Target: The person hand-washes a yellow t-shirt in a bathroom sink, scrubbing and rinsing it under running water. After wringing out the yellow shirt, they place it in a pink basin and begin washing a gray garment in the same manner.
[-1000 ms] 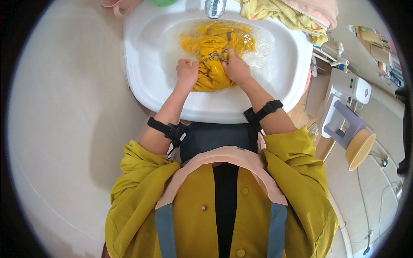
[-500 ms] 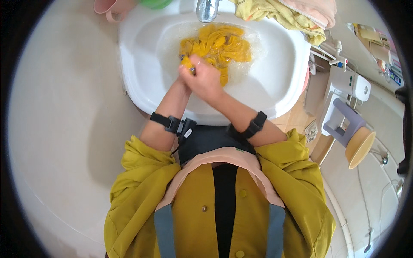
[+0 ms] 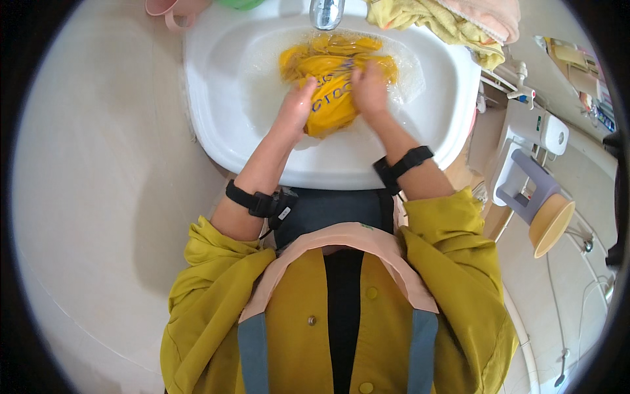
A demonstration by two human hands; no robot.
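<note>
A wet yellow cloth garment (image 3: 333,105) with dark printed lettering lies bunched in the sudsy water of a white washbasin (image 3: 220,141). My left hand (image 3: 296,108) grips its left edge, thumb on top and the other fingers mostly hidden underneath. On the right side, my right hand (image 3: 371,88) holds the cloth, slightly blurred, with its fingertips tucked into the folds. Between the hands the printed part is spread toward me. Just beyond the garment hangs a chrome faucet (image 3: 326,14). I cannot tell whether water runs from it.
Yellow and pink towels (image 3: 453,26) are heaped on the basin's back right edge. A pink mug (image 3: 172,12) and a green object (image 3: 239,3) stand at the back left. Right of the basin are a white toilet (image 3: 515,141), a purple stool (image 3: 531,180) and a yellow basin (image 3: 552,223).
My hands were together at the garment's left side, squeezing a bunch of it. They have moved apart, the right hand going rightward, and the lettered part is now spread between them.
</note>
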